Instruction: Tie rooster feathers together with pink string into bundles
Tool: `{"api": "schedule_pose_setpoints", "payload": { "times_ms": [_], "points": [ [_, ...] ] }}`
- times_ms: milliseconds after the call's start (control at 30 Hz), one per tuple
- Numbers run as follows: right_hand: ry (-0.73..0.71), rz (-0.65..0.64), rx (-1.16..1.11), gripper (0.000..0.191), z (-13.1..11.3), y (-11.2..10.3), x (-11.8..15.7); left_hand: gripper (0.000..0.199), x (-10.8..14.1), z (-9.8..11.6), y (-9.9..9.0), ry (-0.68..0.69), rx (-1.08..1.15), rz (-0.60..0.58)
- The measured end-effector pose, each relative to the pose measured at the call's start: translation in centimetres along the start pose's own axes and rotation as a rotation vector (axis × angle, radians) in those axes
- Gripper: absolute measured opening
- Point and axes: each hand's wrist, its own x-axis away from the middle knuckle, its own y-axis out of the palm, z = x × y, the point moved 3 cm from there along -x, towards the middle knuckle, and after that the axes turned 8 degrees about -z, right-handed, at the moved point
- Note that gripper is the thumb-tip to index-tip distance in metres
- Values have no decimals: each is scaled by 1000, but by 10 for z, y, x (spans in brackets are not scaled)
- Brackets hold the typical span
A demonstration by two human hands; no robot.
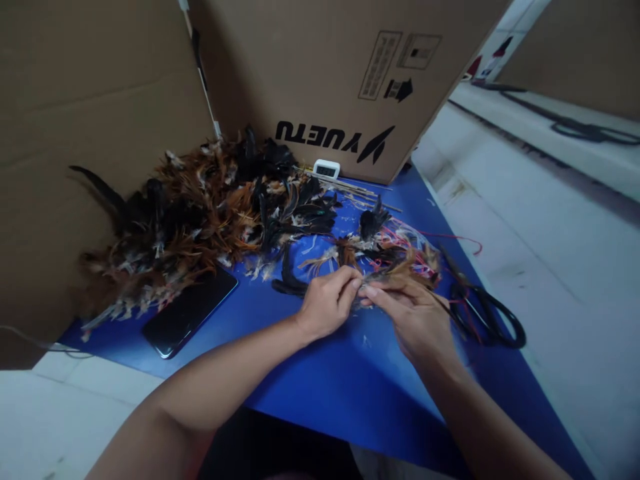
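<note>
My left hand [327, 301] and my right hand [413, 313] meet above the blue table [320, 387], fingertips almost touching. Between them is a small bunch of brown feathers [400, 272], its quill end at the fingertips. The left thumb and fingers pinch at that end; the right thumb and fingers close on the bunch from the other side. Just beyond the hands lie loose black and brown feathers [347, 250] and tangled red and pink string [400, 237]. Black-handled scissors [493, 317] rest right of my right hand, partly under string.
A large heap of brown and black feathers [215, 200] fills the left back. In front of it lies a dark phone [190, 313]. Thin sticks [365, 190] and a small white digital timer [327, 169] sit by the cardboard box [320, 73], which walls the back.
</note>
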Motion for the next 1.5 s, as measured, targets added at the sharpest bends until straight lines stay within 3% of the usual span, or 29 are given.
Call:
{"api": "schedule_pose_setpoints", "payload": {
  "times_ms": [533, 667, 800, 1067, 1267, 1367, 1500],
  "points": [
    [57, -14, -60, 15, 35, -10, 12, 19, 0, -6, 9, -246, 307, -65],
    [80, -25, -52, 17, 36, -12, 12, 19, 0, -6, 10, -278, 422, -66],
    [7, -23, 42, 17, 27, -11, 12, 21, -1, -6, 11, -281, 497, -67],
    [-234, -85, 307, 8, 18, -12, 18, 19, -3, 2, 1, -211, 239, -29],
    [-178, -56, 238, 12, 21, -15, 16, 17, -3, 14, -3, -29, -7, -10],
    [-177, -77, 82, 16, 17, -12, 13, 17, -3, 16, -2, 5, -99, -12],
    [-137, -99, 146, 10, 13, -9, 11, 16, -1, 17, 0, 30, -135, -33]
  ]
}}
